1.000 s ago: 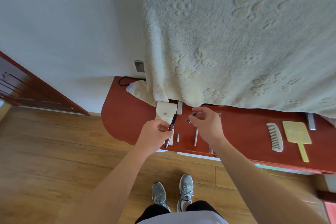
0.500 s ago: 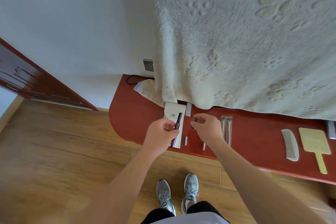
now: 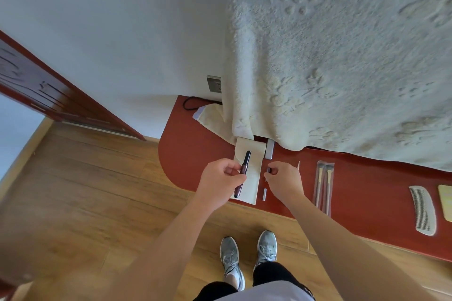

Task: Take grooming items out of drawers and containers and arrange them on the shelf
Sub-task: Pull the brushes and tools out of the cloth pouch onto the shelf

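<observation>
1. The left hand, at centre frame, has its fingers and thumb curled round a pen-shaped tool. The tool is dark red-brown with a black upper end.
2. The pen-shaped tool is held over a cream pouch, with its black end pointing toward the top of the frame.
3. The right hand, just right of the pouch, pinches a small dark piece between thumb and fingertips. What the piece is cannot be told.
4. The cream pouch lies flat on the red-brown shelf, its far end next to the hanging towel.
5. A silver bar lies just right of the pouch's upper end. A small silver piece lies beside its lower end.
6. Right of the right hand, a clear packet of brushes lies on the shelf.
7. Toward the right edge, a pale comb lies near a yellow hand mirror, which is cut off by the frame.
8. A wall socket and a black cord are left of the towel.
9. Grey shoes stand on the wooden floor at the bottom of the frame.
</observation>
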Available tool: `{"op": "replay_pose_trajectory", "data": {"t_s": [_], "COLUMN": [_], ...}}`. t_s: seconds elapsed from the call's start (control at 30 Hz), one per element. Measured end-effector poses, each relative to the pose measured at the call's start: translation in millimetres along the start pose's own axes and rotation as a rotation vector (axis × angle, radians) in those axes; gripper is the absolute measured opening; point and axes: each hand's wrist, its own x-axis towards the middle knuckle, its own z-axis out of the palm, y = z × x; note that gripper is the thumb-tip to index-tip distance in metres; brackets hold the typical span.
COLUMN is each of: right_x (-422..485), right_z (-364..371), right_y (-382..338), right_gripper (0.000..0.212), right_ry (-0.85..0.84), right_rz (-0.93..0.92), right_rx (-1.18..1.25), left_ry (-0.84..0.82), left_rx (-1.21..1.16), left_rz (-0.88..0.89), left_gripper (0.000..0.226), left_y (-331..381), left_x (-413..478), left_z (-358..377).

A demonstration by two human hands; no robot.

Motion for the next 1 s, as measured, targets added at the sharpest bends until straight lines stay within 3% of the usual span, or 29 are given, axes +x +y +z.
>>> {"op": "replay_pose_trajectory", "data": {"t_s": [0.47, 0.87, 1.0], "right_x": [11, 5, 0], "right_z": [14, 14, 6], "right_y": [6, 9, 8], "right_gripper": [0.039, 0.030, 0.039], "right_ry": [-0.007, 0.036, 0.066], "right_rz": [0.025, 0.026, 0.012], "right_rx": [-0.087, -0.075, -0.027], "left_ry": [-0.026, -0.036, -0.048], "left_rx": [0.013, 0.014, -0.003], "left_rz": [0.010, 0.011, 0.008], "left_gripper": [0.015, 0.014, 0.013], "left_y": [-5, -8, -7], "left_x": [4, 3, 4], "left_z": [-8, -7, -5]}}
